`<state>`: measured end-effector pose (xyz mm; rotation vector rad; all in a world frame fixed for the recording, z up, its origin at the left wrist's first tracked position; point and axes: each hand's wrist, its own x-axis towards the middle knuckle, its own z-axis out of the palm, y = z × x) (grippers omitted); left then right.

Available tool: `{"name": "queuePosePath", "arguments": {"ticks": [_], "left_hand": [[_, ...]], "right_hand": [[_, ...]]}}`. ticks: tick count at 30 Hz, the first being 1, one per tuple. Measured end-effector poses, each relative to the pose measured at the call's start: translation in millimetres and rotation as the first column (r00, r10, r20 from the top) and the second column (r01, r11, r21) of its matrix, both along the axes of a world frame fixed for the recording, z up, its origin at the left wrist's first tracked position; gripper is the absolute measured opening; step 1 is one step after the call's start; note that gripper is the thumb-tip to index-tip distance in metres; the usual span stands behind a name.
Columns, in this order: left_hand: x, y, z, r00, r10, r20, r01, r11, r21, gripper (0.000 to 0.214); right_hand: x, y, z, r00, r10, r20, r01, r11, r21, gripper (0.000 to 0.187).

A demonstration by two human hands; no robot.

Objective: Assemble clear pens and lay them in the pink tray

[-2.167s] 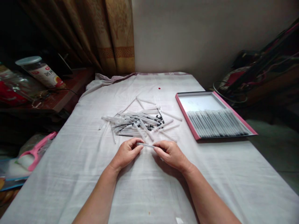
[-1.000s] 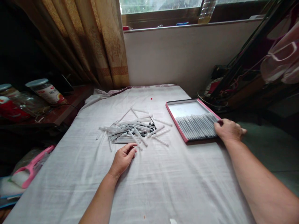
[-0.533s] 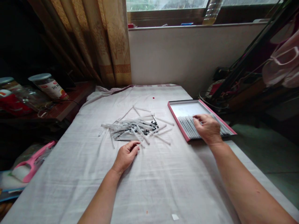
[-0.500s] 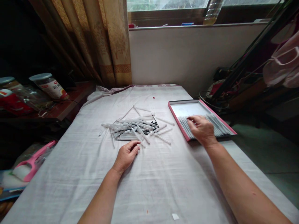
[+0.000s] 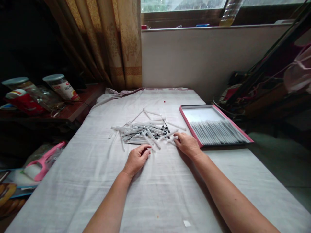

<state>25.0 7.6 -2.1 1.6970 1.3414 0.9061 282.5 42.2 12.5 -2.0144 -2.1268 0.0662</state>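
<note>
A loose pile of clear pen tubes, some with black ends and mixed with thin dark rods, lies on the white cloth. My left hand rests at the pile's near edge, fingers curled toward the thumb beside a tube end. Whatever may be between those fingertips is hidden. At the pile's right edge is my right hand, its thumb and forefinger apart over a loose tube. Further right, a shallow pink-edged box holds a row of similar tubes side by side, across its near part.
The cloth-covered table carries a small red piece at the back and a white scrap in front. Jars stand on a side table at left, above pink-handled scissors. A curtain hangs behind.
My right hand has moved left, from over the row in the box to the right edge of the pile. My left hand has stayed by the pile. The view has shifted slightly.
</note>
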Motion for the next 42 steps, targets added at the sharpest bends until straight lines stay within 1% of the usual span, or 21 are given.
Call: {"name": "queuePosePath", "arguments": {"ticks": [2, 3, 5, 7, 9, 10, 11, 13, 15, 16, 17, 18, 21, 23, 26, 28, 31, 35, 38, 40, 42], "left_hand": [[0, 0, -0.9, 1.0, 0.0, 0.009, 0.0, 1.0, 0.005, 0.027], [-1, 1, -0.9, 1.0, 0.008, 0.016, -0.009, 1.0, 0.014, 0.028], [-4, 4, -0.5, 0.998, 0.058, 0.024, -0.059, 0.997, 0.058, 0.028], [-9, 8, 0.3, 0.987, 0.158, 0.007, -0.158, 0.978, 0.138, 0.028], [-17, 13, 0.9, 0.957, 0.287, -0.036, -0.271, 0.934, 0.235, 0.026], [-21, 15, 1.1, 0.936, 0.347, -0.061, -0.317, 0.904, 0.286, 0.025], [-25, 18, 1.3, 0.911, 0.403, -0.088, -0.352, 0.872, 0.34, 0.025], [-33, 24, 1.9, 0.862, 0.485, -0.147, -0.375, 0.805, 0.459, 0.024], [-39, 29, 3.5, 0.809, 0.539, -0.233, -0.335, 0.749, 0.571, 0.023], [-41, 32, 4.9, 0.776, 0.56, -0.29, -0.301, 0.734, 0.609, 0.022], [-43, 35, 6.9, 0.74, 0.57, -0.357, -0.261, 0.733, 0.629, 0.023], [-45, 38, 9.3, 0.702, 0.57, -0.427, -0.22, 0.744, 0.631, 0.024], [-50, 48, 19.1, 0.592, 0.502, -0.631, -0.105, 0.824, 0.557, 0.025], [-52, 54, 26.2, 0.535, 0.441, -0.721, -0.048, 0.868, 0.495, 0.022], [-53, 60, 34.1, 0.473, 0.377, -0.796, 0.018, 0.899, 0.437, 0.016], [-53, 62, 36.3, 0.446, 0.346, -0.825, 0.06, 0.908, 0.414, 0.015], [-52, 64, 36.5, 0.428, 0.316, -0.847, 0.113, 0.911, 0.397, 0.014], [-54, 67, 37.6, 0.405, 0.314, -0.859, 0.154, 0.902, 0.403, 0.01], [-56, 70, 41.4, 0.364, 0.306, -0.88, 0.194, 0.899, 0.393, 0.013], [-58, 71, 45.4, 0.339, 0.314, -0.887, 0.197, 0.898, 0.394, 0.013], [-62, 70, 50.1, 0.327, 0.351, -0.877, 0.169, 0.891, 0.42, 0.013]], "right_hand": [[0, 1, 1.4, 0.999, 0.033, 0.016, -0.033, 0.999, 0.025, 0.021], [0, 1, 2.2, 0.999, 0.05, 0.012, -0.051, 0.997, 0.059, 0.02], [-1, -3, 4.4, 0.995, 0.088, -0.049, -0.078, 0.981, 0.179, 0.019], [-3, -12, 6.5, 0.976, 0.135, -0.168, -0.072, 0.938, 0.338, 0.021], [-7, -24, 7.3, 0.937, 0.173, -0.304, -0.014, 0.887, 0.462, 0.023], [-8, -31, 6.8, 0.912, 0.181, -0.368, 0.027, 0.869, 0.493, 0.023], [-10, -37, 5.7, 0.886, 0.179, -0.428, 0.068, 0.862, 0.502, 0.023], [-13, -48, 2.0, 0.835, 0.174, -0.523, 0.116, 0.872, 0.476, 0.022], [-16, -53, -2.5, 0.8, 0.175, -0.574, 0.121, 0.89, 0.44, 0.02], [-16, -54, -4.6, 0.791, 0.176, -0.587, 0.116, 0.897, 0.426, 0.02], [-17, -54, -6.6, 0.785, 0.175, -0.594, 0.111, 0.904, 0.414, 0.019], [-18, -53, -8.2, 0.782, 0.175, -0.599, 0.105, 0.91, 0.402, 0.019], [-18, -50, -11.8, 0.764, 0.178, -0.62, 0.071, 0.932, 0.356, 0.018], [-18, -50, -12.9, 0.752, 0.18, -0.634, 0.052, 0.943, 0.329, 0.017], [-17, -51, -12.9, 0.756, 0.171, -0.632, 0.046, 0.949, 0.312, 0.017], [-16, -51, -12.3, 0.759, 0.163, -0.63, 0.05, 0.951, 0.306, 0.018], [-17, -52, -11.7, 0.745, 0.161, -0.647, 0.046, 0.956, 0.291, 0.018], [-18, -52, -11.1, 0.741, 0.164, -0.651, 0.041, 0.957, 0.288, 0.019], [-17, -52, -10.5, 0.739, 0.161, -0.654, 0.047, 0.956, 0.289, 0.019], [-16, -52, -10.7, 0.717, 0.15, -0.68, 0.07, 0.956, 0.285, 0.019], [-15, -51, -11.7, 0.669, 0.121, -0.734, 0.125, 0.955, 0.271, 0.02]]}}
